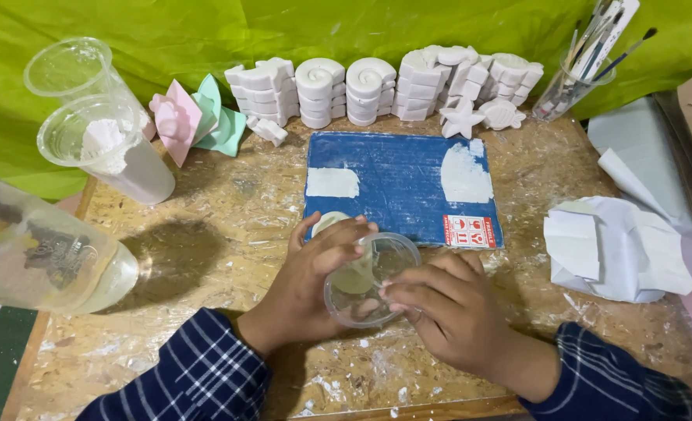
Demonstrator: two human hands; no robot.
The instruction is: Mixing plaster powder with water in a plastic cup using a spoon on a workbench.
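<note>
My left hand [311,281] and my right hand [447,308] both grip a small clear plastic cup [371,281] tilted on its side near the table's front middle. Inside the cup sits a pale, cream-coloured lump. The cup's mouth points toward me. Just beyond the cup lies a blue board [400,183] smeared with white plaster patches; a small white round piece [328,222] rests at its near left corner, partly hidden by my left fingers.
Rows of white plaster shell and star casts [377,90] line the back. Pink and green moulds [194,117] lean at back left beside two clear cups [100,140] with white powder. A large clear container [42,257] is at left, crumpled paper [619,249] right, brushes in a glass [572,82].
</note>
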